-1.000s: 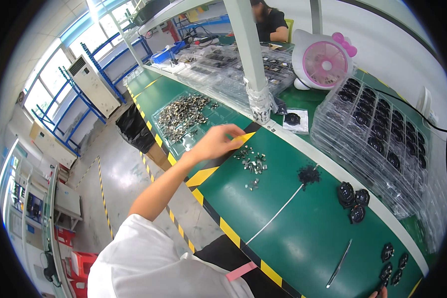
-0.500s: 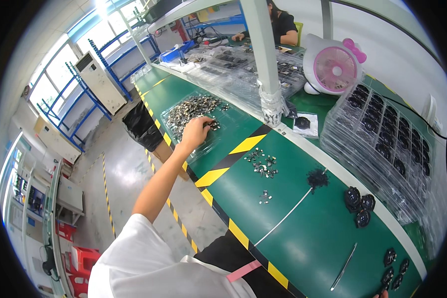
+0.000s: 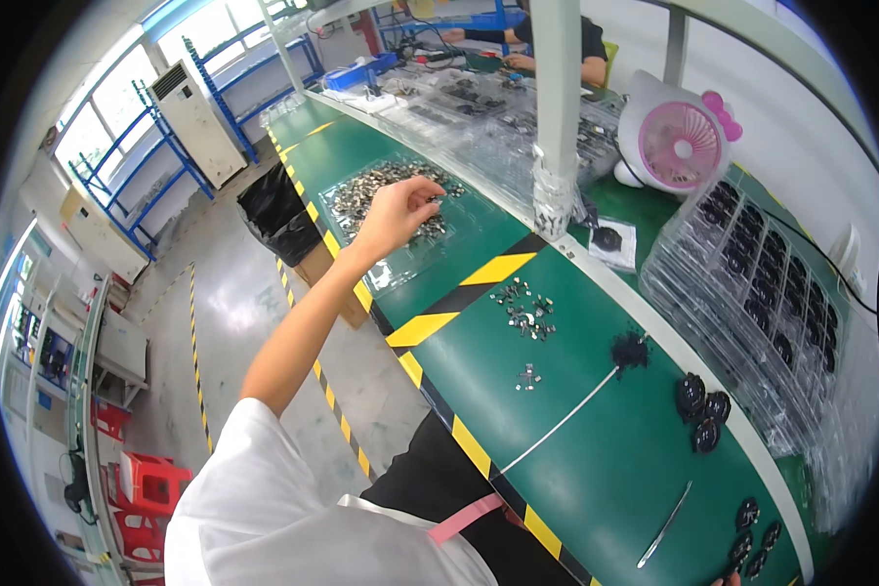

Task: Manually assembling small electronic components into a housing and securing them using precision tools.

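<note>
My left hand [image 3: 398, 215] is raised over a clear plastic tray [image 3: 393, 276] heaped with small metal pieces [image 3: 361, 195]. Its thumb and fingertips come together in a pinch; whatever is between them is too small to name. Only the fingertips of my right hand [image 3: 729, 580] show at the lower edge, beside a group of round black parts [image 3: 741, 545]; its grip is hidden. Tweezers [image 3: 665, 525] lie to the left of that group. Several more round black parts [image 3: 705, 435] sit farther up the bench. Small metal pieces [image 3: 525, 322] are scattered mid-bench.
A white cord [image 3: 562, 422] crosses the green bench toward a pile of black bits [image 3: 630, 351]. Stacked clear trays [image 3: 713, 293] with black parts stand at right, near a pink-and-white fan [image 3: 682, 146]. A white post [image 3: 555, 127] rises from the bench. Across it sits another person [image 3: 596, 49].
My left hand has lifted off the heap and shifted slightly right, fingertips pinched. The view has shifted a little. The person across the bench has moved their arms.
</note>
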The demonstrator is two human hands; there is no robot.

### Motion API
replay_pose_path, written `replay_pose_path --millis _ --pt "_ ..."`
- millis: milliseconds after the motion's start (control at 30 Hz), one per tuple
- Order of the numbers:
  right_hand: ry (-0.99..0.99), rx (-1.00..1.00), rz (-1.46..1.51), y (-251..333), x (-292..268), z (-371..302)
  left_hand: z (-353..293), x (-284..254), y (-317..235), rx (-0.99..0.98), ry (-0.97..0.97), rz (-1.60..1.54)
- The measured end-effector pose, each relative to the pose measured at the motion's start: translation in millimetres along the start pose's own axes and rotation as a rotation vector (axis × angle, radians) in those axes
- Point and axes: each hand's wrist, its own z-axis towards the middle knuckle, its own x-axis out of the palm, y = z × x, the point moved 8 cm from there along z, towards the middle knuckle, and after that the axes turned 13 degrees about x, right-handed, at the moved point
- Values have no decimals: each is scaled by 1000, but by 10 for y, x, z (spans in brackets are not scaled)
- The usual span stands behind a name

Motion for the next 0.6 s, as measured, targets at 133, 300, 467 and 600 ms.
replay_pose_path --millis 133,300,467,600 --pt "36 59 -2 -6 44 24 -231 338 -627 17 164 -361" --pt "61 103 12 -16 103 26 -303 832 -820 66 388 -264" --pt "42 102 2 -105 53 -2 -381 849 -986 325 275 -251" --pt "51 83 -34 -192 60 4 -750 1225 -1329 479 523 -281"
